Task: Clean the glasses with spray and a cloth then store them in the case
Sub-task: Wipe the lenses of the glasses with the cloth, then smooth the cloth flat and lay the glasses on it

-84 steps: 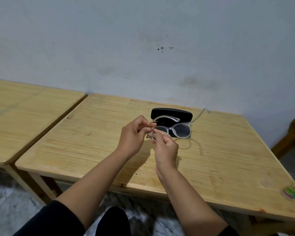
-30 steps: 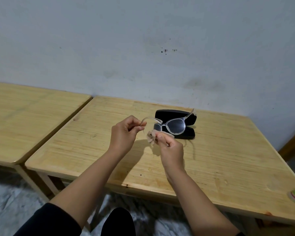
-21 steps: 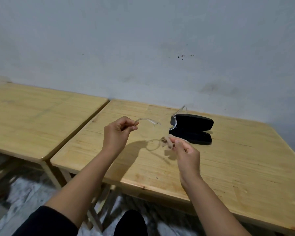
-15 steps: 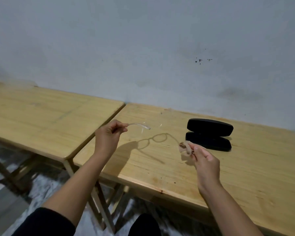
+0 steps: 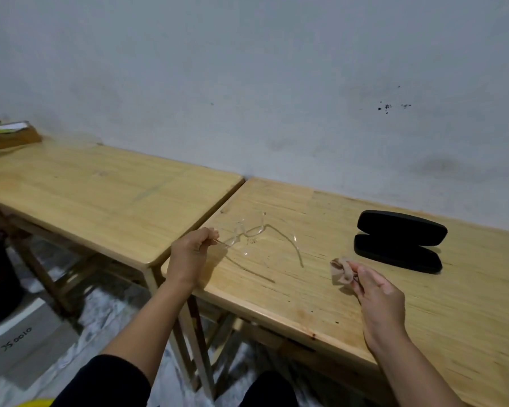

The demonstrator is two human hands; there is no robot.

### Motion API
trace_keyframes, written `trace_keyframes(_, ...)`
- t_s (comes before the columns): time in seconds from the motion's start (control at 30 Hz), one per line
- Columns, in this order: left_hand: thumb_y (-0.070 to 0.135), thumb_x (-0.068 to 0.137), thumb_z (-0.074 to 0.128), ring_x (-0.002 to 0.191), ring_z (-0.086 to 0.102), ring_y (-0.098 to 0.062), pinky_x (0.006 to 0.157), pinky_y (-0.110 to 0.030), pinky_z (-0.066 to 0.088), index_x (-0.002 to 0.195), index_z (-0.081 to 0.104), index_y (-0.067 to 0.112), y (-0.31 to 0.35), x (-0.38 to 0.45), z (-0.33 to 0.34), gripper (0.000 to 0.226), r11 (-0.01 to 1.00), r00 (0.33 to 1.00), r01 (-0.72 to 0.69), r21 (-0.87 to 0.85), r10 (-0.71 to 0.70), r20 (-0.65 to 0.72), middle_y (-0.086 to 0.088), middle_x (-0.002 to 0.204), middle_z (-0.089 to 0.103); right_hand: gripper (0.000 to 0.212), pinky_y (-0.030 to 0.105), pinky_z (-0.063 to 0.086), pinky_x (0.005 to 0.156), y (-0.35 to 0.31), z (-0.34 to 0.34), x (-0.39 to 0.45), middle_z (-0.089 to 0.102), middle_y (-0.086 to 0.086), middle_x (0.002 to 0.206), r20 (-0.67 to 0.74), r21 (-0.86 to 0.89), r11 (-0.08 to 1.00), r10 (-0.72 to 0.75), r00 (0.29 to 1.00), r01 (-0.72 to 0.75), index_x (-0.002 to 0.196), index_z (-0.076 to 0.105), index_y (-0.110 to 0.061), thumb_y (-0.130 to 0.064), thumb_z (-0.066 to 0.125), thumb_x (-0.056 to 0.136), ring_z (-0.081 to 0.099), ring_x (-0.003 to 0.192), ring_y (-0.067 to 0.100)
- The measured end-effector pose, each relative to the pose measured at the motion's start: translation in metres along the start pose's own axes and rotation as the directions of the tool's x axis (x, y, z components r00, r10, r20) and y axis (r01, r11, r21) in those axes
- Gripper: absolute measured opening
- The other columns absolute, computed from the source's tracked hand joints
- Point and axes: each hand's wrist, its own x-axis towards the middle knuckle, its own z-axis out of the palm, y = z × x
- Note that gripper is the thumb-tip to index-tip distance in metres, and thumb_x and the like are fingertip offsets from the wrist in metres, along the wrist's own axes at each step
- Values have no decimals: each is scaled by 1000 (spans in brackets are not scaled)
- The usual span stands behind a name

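Sitting at the far-left corner of the left bench (image 5: 100, 189), a brown wooden box (image 5: 11, 138) holds something pale and is cut off by the frame edge. On the floor below, a grey panel (image 5: 27, 348) carries writing that looks like "0010", preceded by two characters too unclear to read. The left hand (image 5: 190, 254) hovers over the near-left corner of the right bench (image 5: 423, 312), fingers curled and pinching one temple tip of the glasses (image 5: 247, 235). Their clear frame is hard to make out against the wood; the front seems to run from the hand toward the far right, and the free temple (image 5: 291, 239) arcs right and toward the near edge. Whether the glasses touch the bench cannot be told. The right hand (image 5: 378, 295) is held above the bench nearer the front edge, thumb and fingers pressed together on a crumpled beige cloth (image 5: 341, 271). Beyond it, toward the wall, the black case (image 5: 400, 240) lies open, its long axis roughly parallel with the back edge. No brand shows on it.
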Motion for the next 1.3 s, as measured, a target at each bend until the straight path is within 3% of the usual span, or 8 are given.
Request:
trace_keyframes(0.23, 3, 85, 59, 88, 64, -16, 87, -30, 51, 103, 68, 14, 0, -4, 2, 23, 995, 988, -101, 20, 98, 117, -1, 95, 66, 26, 32, 47, 88, -3, 4, -1, 71, -8, 95, -4, 9, 1000, 6, 1000, -6, 81, 70, -30, -19, 51, 94, 63, 94, 10)
trace_keyframes(0.4, 0, 86, 57, 95, 59, -4, 82, -3, 42, 109, 67, 11, -6, -1, 6, 27, 981, 975, -176, 88, 161, 155, -6, 116, 66, 27, 32, 47, 88, -6, 5, -3, 70, -11, 92, -17, 6, 1000, 4, 1000, -4, 78, 68, -32, -19, 51, 94, 62, 93, 8)
trace_keyframes(0.53, -10, 77, 64, 99, 67, -24, 88, -25, 50, 107, 68, 9, -9, 2, 7, 36, 926, 942, -317, 203, 284, 179, -16, 121, 63, 27, 33, 47, 92, -7, 4, -3, 70, -10, 93, -7, 17, 1000, 6, 1000, -6, 79, 69, -32, -19, 51, 94, 62, 93, 8)
trace_keyframes(0.67, -9, 79, 63, 97, 68, -23, 87, -21, 46, 113, 66, 14, -9, 4, 2, 41, 907, 934, -347, 239, 310, 178, -14, 123, 62, 25, 40, 46, 99, -9, 5, -1, 72, -8, 98, -4, 24, 1000, 10, 1000, -10, 81, 71, -32, -22, 52, 94, 63, 98, 11)
trace_keyframes(0.8, -7, 79, 63, 101, 67, -23, 89, -27, 48, 115, 63, 10, 4, 4, -7, 39, 857, 906, -422, 295, 407, 113, -13, 121, 64, 25, 43, 46, 100, -16, 5, 1, 73, -9, 98, 7, 36, 999, 14, 1000, -15, 81, 73, -32, -23, 53, 93, 63, 102, 13)
trace_keyframes(0.97, 0, 81, 65, 89, 65, -9, 85, -14, 47, 107, 67, 9, 58, -11, 24, 28, 869, 870, -493, 53, 492, 31, -7, 106, 71, 17, 42, 47, 98, -28, -6, 1, 72, -8, 101, 35, 40, 999, -13, 999, 11, 95, 73, -27, -19, 59, 89, 63, 98, 11)
trace_keyframes(1.1, 16, 83, 67, 92, 63, 0, 80, -12, 50, 105, 69, 18, 105, -37, 83, 22, 877, 866, -430, -215, 468, 176, 7, 102, 71, 15, 35, 52, 89, -34, -22, 4, 72, -7, 96, 41, 34, 999, -7, 999, 6, 93, 72, -27, -17, 63, 86, 65, 93, 12)
trace_keyframes(1.3, 5, 79, 69, 90, 64, 3, 81, -11, 50, 106, 70, 16, 154, -61, 141, 29, 850, 815, -268, -454, 451, 363, 7, 97, 70, 15, 29, 56, 78, -35, -52, 13, 73, 4, 95, 83, 53, 998, 31, 996, -36, 100, 66, -20, -14, 64, 87, 69, 90, 19)
